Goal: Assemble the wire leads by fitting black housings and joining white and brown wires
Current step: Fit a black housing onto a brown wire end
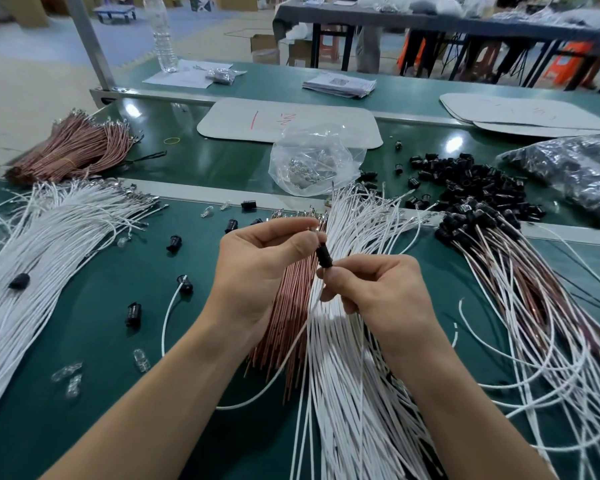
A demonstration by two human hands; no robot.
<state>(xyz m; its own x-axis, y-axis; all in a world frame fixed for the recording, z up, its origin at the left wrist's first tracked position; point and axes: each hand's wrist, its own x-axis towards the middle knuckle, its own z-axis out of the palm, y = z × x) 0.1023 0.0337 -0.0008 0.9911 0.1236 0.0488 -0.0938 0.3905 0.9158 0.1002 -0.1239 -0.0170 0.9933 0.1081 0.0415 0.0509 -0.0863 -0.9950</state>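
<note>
Your left hand [267, 268] pinches the top of a black housing [324, 256] and your right hand [378, 292] pinches its bottom, above the middle of the green tabletop [101, 323], with a white wire [291, 344] hanging below.

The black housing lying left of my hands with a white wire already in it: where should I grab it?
Pinch the wired housing across its black body, coming straight down from above. It lies alone on bare mat, nothing crowding its sides, and its white wire curves away toward you.
</note>
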